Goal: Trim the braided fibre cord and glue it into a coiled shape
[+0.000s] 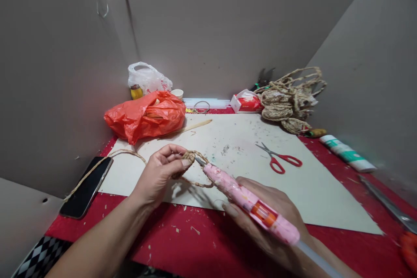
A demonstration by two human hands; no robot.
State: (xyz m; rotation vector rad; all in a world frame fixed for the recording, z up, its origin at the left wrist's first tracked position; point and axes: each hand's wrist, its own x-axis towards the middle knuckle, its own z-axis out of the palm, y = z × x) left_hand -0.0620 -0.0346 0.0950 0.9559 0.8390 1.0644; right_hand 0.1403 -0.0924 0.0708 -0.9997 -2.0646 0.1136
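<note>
My left hand (164,171) pinches a small coil of braided straw cord (189,157) between thumb and fingers. A loop of the cord bows out to the right of the coil, and a loose tail (125,151) runs left across the phone. My right hand (270,208) is wrapped round a pink hot glue gun (241,195), with a clear glue stick (314,256) coming out of its back end. The gun's metal nozzle (200,161) points at the coil beside my left thumb. Whether it touches the cord I cannot tell.
Red-handled scissors (276,156) lie on the white board (325,200). A phone (87,189) is at the left. Behind are an orange plastic bag (146,117), a wooden strip (195,127), a tissue pack (246,102) and bundled straw cord (286,100). Larger scissors (391,208) lie far right.
</note>
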